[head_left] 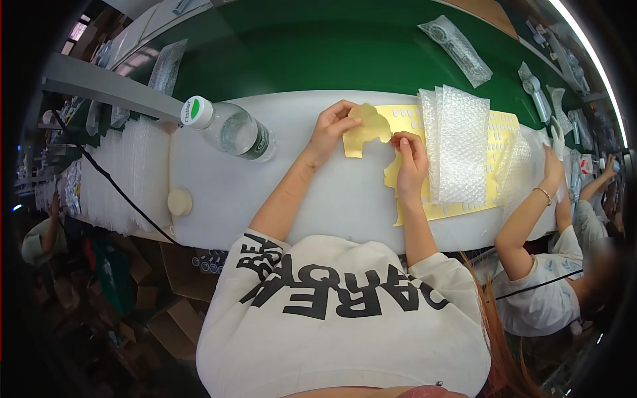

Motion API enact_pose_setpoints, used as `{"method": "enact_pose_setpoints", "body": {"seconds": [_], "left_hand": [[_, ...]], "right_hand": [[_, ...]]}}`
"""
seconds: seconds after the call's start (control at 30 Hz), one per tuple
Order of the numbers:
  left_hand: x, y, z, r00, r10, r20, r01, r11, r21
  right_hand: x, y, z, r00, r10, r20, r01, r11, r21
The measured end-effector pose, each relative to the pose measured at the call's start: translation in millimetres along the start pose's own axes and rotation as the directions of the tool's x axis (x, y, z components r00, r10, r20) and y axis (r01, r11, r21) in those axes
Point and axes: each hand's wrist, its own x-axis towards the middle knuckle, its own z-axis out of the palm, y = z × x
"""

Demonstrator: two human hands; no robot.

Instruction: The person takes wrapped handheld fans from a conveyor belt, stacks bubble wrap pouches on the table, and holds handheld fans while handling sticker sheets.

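My left hand [334, 131] is closed on a torn piece of yellow paper [367, 131], with the thumb on top. My right hand [411, 166] is pinched at the right edge of that piece. What lies between its fingertips is too small to make out. Under and beside the right hand lies a yellow sticker sheet [507, 132] with rows of small white labels and a ragged left edge. Several bubble-wrap bags [468, 146] lie on the sheet, just right of my right hand.
A water bottle [232, 131] stands on the white work surface [222, 205], left of my hands. A tape roll [180, 201] and a stack of bubble-wrap bags [126, 176] are farther left. A wrapped item [456, 50] lies on the green belt [298, 50]. A co-worker's arm [531, 212] reaches in at right.
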Motion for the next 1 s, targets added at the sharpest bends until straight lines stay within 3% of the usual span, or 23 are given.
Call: {"method": "enact_pose_setpoints", "body": {"seconds": [0.1, 0.47, 0.63, 0.77, 0.87, 0.93, 1.0], "left_hand": [[0.6, 5.1, 10.3, 0.991, -0.034, -0.131, 0.041, 0.998, 0.047], [2.9, -0.2, 11.4, 0.999, 0.000, -0.032, 0.007, 0.974, 0.226], [-0.7, -6.1, 3.4, 0.997, -0.049, -0.054, 0.063, 0.953, 0.296], [-1.4, -7.1, 4.1, 0.993, -0.112, 0.047, 0.071, 0.852, 0.518], [-6.9, -8.4, 21.8, 0.999, 0.023, 0.041, -0.041, 0.858, 0.511], [-5.9, -11.8, 21.4, 0.998, 0.042, -0.051, -0.009, 0.848, 0.530], [-2.1, -10.6, 23.2, 0.998, 0.062, -0.014, -0.045, 0.844, 0.535]], "right_hand": [[2.5, -3.1, 1.0, 1.000, -0.014, 0.003, 0.014, 1.000, -0.027], [1.0, -4.8, -3.1, 1.000, 0.003, 0.028, 0.002, 0.985, -0.172], [-1.9, -2.2, -2.6, 0.998, -0.045, 0.038, 0.051, 0.983, -0.175], [-2.8, -10.3, -1.7, 0.999, 0.041, -0.007, -0.042, 0.998, -0.056], [-3.0, -10.5, 2.0, 0.999, 0.040, -0.002, -0.039, 0.995, 0.089], [-2.2, -4.2, -0.7, 1.000, 0.012, 0.022, -0.013, 0.999, 0.047], [-2.3, -5.6, -0.8, 1.000, 0.021, 0.001, -0.021, 0.999, 0.037]]}}
